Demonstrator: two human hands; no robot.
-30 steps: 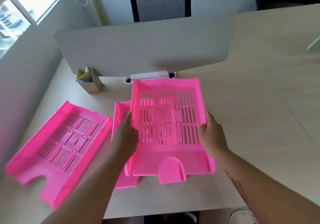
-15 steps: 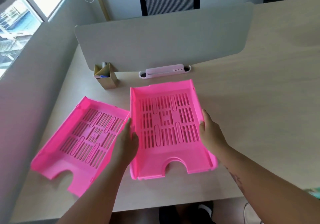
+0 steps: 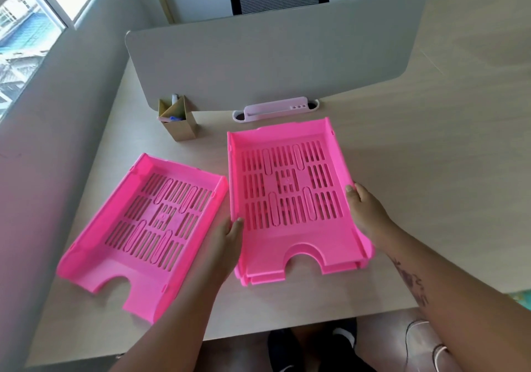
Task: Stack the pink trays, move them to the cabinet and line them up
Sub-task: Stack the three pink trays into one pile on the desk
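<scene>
A stack of two nested pink trays [image 3: 290, 239] rests on the desk in front of me, its notched front edge toward me. My left hand [image 3: 227, 239] grips the stack's left wall, thumb over the rim. On the right wall sits my right hand [image 3: 366, 213], fingers wrapped around it. A third pink tray [image 3: 115, 259] lies alone on the desk to the left, turned at an angle, untouched.
A grey divider panel [image 3: 273, 53] stands across the back of the wooden desk [image 3: 431, 185]. A cardboard pen holder [image 3: 179, 127] and a white cable tray [image 3: 275, 110] sit at its foot. A wall with a window is on the left, a black chair behind the panel.
The tray I held above the desk has come down and nested onto the tray beneath it. Both hands stay on its side walls.
</scene>
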